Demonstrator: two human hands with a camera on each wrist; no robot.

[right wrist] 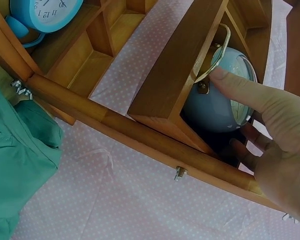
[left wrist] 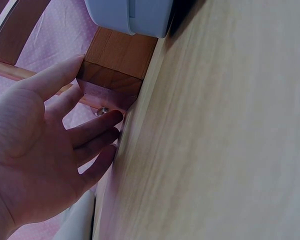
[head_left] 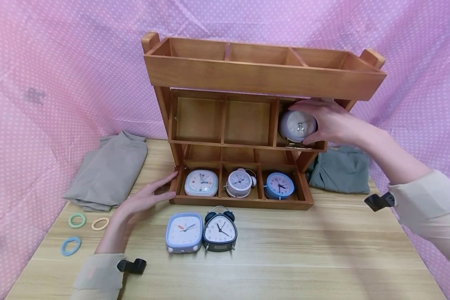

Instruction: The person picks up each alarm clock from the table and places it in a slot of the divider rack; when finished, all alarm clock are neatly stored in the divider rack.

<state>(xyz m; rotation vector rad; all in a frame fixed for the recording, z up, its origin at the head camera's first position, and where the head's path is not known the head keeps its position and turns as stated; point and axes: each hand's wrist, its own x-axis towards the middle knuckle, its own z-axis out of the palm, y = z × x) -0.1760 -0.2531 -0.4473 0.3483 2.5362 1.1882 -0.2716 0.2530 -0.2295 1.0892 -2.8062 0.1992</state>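
Right hand (head_left: pixel 328 121) grips a round pale-blue clock (head_left: pixel 297 126) from its right side, thumb on top, at the mouth of the middle shelf's right compartment on the wooden rack (head_left: pixel 264 77). Clock face points outward toward the person, w/ the body partly inside the slot. Left hand (head_left: pixel 144 200), fingers straight & relaxed, touches the rack's bottom-left corner; it's well apart from the clock, so the right is far nearer.
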